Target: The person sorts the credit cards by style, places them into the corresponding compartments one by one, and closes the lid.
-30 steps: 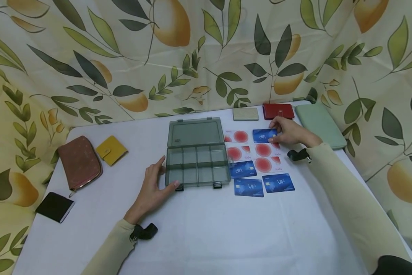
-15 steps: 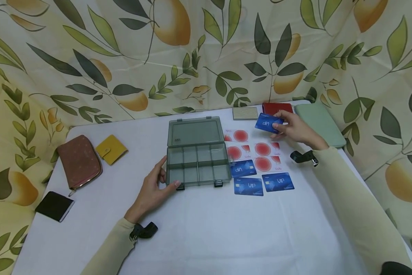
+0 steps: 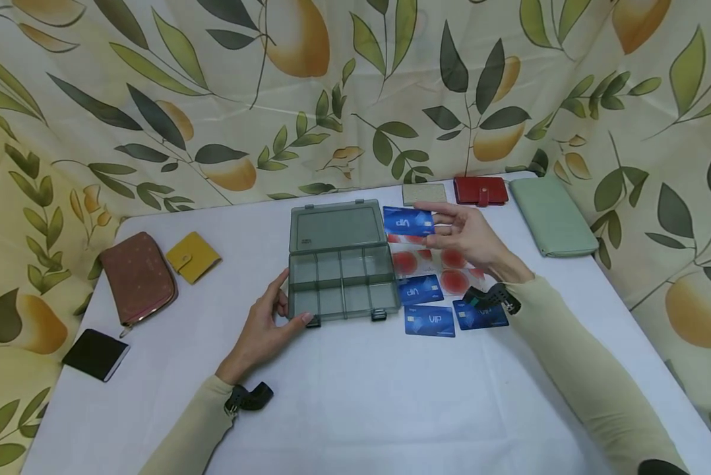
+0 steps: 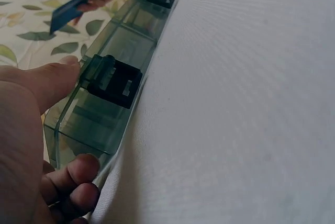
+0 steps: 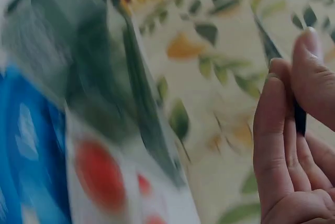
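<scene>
Card work, basically: the right hand (image 3: 471, 237) has a blue VIP card (image 3: 409, 221) pinched by one edge between thumb and fingertips, held in the air just off the compartment box (image 3: 340, 277), near its open lid and ahead of the fingers. The right wrist view is mostly blur, but you can see the fingers (image 5: 282, 135) pressed close together against the card's edge.

The left hand (image 3: 266, 323) sits at the box's near left corner, thumb (image 4: 49, 80) along the side wall and fingers curled at the front by the latch (image 4: 115, 80).

My take on doing it well: keep that left hand planted so the light plastic box can't skate on the white cloth (image 3: 361, 396). Keep the pinch out at the card's edge and tilt the card so it clears the dividers. The other cards (image 3: 429, 290) lie just below the right wrist, so keep the sleeve from dragging over them.
</scene>
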Demonstrator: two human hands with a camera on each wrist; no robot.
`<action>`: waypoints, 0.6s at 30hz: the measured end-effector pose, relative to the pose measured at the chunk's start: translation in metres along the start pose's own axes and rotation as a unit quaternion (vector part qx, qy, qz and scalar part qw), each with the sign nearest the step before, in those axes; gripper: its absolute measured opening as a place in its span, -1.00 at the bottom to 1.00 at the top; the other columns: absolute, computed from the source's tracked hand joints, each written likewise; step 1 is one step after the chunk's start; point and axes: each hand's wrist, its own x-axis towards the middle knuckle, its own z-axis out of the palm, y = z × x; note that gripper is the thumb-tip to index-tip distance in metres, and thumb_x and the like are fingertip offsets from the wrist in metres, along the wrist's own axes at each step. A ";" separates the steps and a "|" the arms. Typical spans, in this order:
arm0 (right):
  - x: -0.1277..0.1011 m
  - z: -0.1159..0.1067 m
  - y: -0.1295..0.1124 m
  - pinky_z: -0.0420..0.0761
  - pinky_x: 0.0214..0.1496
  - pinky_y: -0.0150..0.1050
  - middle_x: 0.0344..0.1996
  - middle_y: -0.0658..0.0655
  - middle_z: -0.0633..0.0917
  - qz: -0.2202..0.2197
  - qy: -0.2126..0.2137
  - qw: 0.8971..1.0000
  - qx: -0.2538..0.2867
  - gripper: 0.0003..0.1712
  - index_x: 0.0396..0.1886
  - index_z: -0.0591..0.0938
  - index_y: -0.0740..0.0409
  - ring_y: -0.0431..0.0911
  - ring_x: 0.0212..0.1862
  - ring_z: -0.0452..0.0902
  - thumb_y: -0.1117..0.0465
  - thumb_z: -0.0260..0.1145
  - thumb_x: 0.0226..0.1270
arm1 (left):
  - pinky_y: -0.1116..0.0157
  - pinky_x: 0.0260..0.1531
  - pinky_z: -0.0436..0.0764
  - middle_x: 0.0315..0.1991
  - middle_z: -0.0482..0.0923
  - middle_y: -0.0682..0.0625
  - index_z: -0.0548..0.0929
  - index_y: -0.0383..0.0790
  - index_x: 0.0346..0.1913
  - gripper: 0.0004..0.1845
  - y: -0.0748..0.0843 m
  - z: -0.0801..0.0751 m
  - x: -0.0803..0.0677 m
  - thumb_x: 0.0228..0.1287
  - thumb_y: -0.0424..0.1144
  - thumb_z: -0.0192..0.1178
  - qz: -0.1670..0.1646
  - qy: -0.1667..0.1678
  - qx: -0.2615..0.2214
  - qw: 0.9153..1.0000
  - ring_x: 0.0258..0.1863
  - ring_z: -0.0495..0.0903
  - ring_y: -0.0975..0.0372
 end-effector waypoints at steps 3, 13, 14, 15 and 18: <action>0.000 0.028 -0.004 0.69 0.16 -0.36 0.08 0.11 0.78 -0.026 -0.058 0.998 0.002 -0.21 0.54 0.47 0.22 -0.15 0.07 0.74 0.42 0.51 0.33 | 0.30 -0.21 0.37 -0.33 0.48 -0.04 0.19 -0.30 0.66 -0.01 0.000 -0.001 0.000 0.26 -0.28 0.51 -0.001 0.000 0.003 1.000 -0.33 0.41 0.22; 0.003 0.125 -0.004 0.49 0.31 0.22 0.26 0.16 0.62 -0.188 -0.082 0.951 -0.233 -0.24 0.25 0.75 0.00 0.13 0.34 0.42 0.04 0.79 -0.02 | 0.23 -0.12 0.35 -0.38 0.52 -0.03 0.22 -0.30 0.65 0.00 -0.005 0.000 0.000 0.22 -0.34 0.55 0.015 0.002 -0.007 1.000 -0.35 0.46 0.18; 0.004 0.132 -0.003 0.43 0.38 0.26 0.28 0.16 0.60 -0.192 -0.081 0.947 -0.246 -0.25 0.23 0.77 -0.01 0.14 0.38 0.38 0.01 0.79 -0.04 | 0.21 -0.11 0.32 -0.38 0.52 -0.02 0.21 -0.28 0.66 0.01 -0.004 0.000 -0.001 0.22 -0.33 0.55 0.011 0.000 -0.006 1.000 -0.34 0.46 0.19; 0.004 0.137 -0.002 0.39 0.41 0.27 0.28 0.17 0.59 -0.197 -0.080 0.943 -0.256 -0.25 0.21 0.78 -0.01 0.14 0.39 0.36 -0.01 0.80 -0.06 | 0.20 -0.09 0.30 -0.38 0.52 -0.01 0.21 -0.26 0.67 0.02 -0.004 0.000 -0.001 0.22 -0.33 0.55 0.008 -0.002 -0.006 1.000 -0.34 0.46 0.19; 0.007 0.150 0.000 0.34 0.40 0.27 0.31 0.16 0.58 -0.197 -0.082 0.935 -0.281 -0.25 0.20 0.79 -0.05 0.14 0.36 0.33 -0.07 0.80 -0.07 | 0.17 -0.06 0.24 -0.38 0.52 0.02 0.19 -0.26 0.67 0.03 -0.003 -0.001 0.000 0.21 -0.33 0.56 0.005 -0.007 -0.005 1.000 -0.33 0.46 0.20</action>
